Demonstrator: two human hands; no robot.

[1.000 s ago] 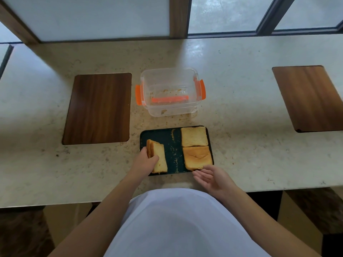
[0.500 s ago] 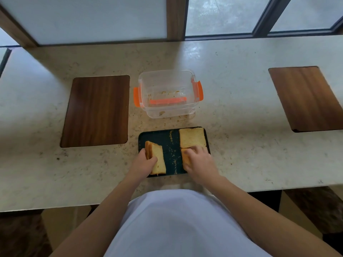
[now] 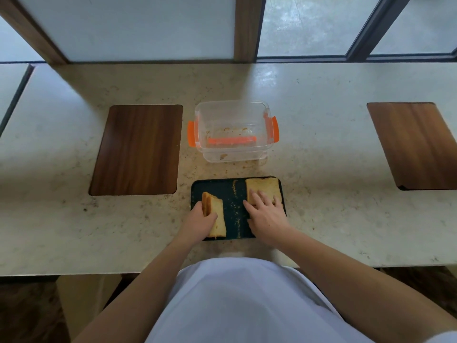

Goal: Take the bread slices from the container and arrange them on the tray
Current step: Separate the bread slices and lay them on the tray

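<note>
A dark tray (image 3: 235, 194) lies on the counter in front of me, strewn with crumbs. My left hand (image 3: 197, 222) grips two bread slices (image 3: 217, 219) held together and tilted on edge at the tray's left side. One slice (image 3: 263, 188) lies flat in the far right corner. My right hand (image 3: 265, 214) rests palm down with fingers spread over the near right slice, hiding it, and its fingertips touch the far slice. Behind the tray stands the clear container (image 3: 235, 154) with orange clips, holding only crumbs.
A dark wooden board (image 3: 137, 149) lies left of the container and a lighter one (image 3: 415, 144) at the far right. Crumbs dot the stone counter between container and tray. Windows run along the back edge.
My right hand came from the counter's near edge onto the near right slice and now lies flat over it. My left hand kept its hold on the slices.
</note>
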